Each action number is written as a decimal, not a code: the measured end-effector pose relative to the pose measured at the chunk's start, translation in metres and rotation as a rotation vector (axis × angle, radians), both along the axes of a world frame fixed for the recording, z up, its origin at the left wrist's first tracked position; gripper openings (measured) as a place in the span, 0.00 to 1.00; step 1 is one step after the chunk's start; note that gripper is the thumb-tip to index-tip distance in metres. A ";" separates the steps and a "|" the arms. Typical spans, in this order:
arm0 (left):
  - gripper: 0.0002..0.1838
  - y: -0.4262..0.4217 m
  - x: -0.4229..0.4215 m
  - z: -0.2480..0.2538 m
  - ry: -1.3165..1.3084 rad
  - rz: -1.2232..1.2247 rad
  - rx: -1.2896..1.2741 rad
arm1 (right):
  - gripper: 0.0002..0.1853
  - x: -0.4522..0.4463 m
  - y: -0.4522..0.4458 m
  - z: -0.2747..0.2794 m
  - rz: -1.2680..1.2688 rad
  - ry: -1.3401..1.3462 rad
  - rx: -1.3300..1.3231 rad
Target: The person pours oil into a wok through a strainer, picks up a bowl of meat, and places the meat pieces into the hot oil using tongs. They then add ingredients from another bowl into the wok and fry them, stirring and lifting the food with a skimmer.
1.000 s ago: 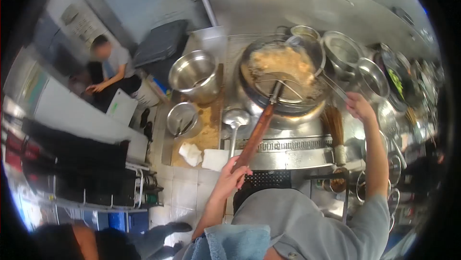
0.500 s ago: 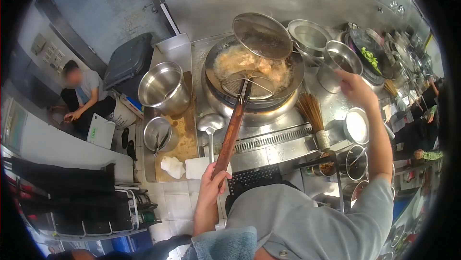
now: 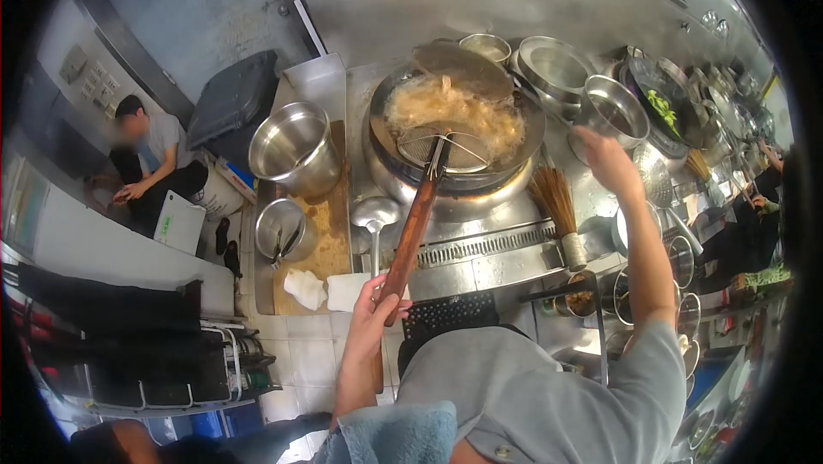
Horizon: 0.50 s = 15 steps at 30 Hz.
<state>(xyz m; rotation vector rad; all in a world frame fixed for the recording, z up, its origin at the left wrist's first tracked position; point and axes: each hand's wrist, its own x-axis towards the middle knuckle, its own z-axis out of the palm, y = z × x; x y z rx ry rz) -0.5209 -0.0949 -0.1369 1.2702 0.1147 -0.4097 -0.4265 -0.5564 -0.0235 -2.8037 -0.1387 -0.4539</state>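
Note:
My left hand (image 3: 370,314) is closed around the long wooden handle of a wire strainer (image 3: 415,245). Its mesh head rests over the near side of a large wok (image 3: 531,134). Golden pieces of food (image 3: 454,113) bubble in the oil beyond the mesh. At the wok's back, a second, round long-handled strainer (image 3: 463,70) tilts down into the oil, against the food. My right hand (image 3: 607,160) is closed on the end of that strainer's handle, beside a steel pot (image 3: 615,108).
A ladle (image 3: 375,212) lies left of the wooden handle. Steel pots (image 3: 296,151) and white cloths (image 3: 304,289) sit on the left board. A bamboo brush (image 3: 557,207) stands right of the wok. Another person (image 3: 159,151) sits at far left; others are at far right.
The round strainer has dropped from above the wok into the oil at its back. My right hand has shifted slightly left and down with it. My left hand stays in nearly the same place.

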 end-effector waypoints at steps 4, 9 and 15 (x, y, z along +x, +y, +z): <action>0.24 0.005 -0.002 0.000 -0.015 0.053 0.027 | 0.22 -0.003 0.002 0.017 -0.033 -0.074 0.046; 0.23 0.002 -0.008 -0.005 -0.008 0.057 0.027 | 0.22 0.008 0.000 0.001 -0.039 -0.031 -0.006; 0.23 0.007 -0.008 -0.005 -0.046 0.055 0.038 | 0.22 -0.020 -0.012 0.037 -0.006 0.153 -0.216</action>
